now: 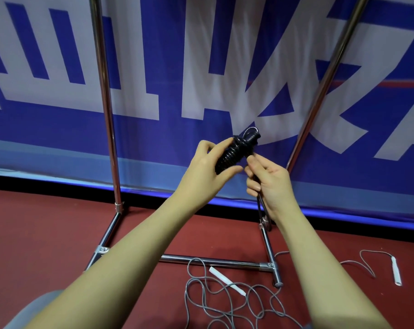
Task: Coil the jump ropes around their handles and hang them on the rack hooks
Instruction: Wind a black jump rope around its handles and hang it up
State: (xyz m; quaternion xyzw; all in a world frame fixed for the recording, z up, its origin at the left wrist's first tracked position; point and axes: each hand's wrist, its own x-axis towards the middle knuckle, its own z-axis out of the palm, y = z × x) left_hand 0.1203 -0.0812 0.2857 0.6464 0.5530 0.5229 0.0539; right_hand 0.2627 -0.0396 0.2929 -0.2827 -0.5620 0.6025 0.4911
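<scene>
The frame's top edge cuts off the rack (106, 110) before any hooks, my left hand (208, 167) covers the lower end of the black coiled rope (234, 150), and the grey rope (225, 302) runs off the bottom edge.

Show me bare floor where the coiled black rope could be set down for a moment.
Bare red floor lies left of the chrome rack's left base tube, up to the blue banner. Crowded: the loose grey rope with white handles sprawls below the rack's front crossbar, trailing right.
</scene>
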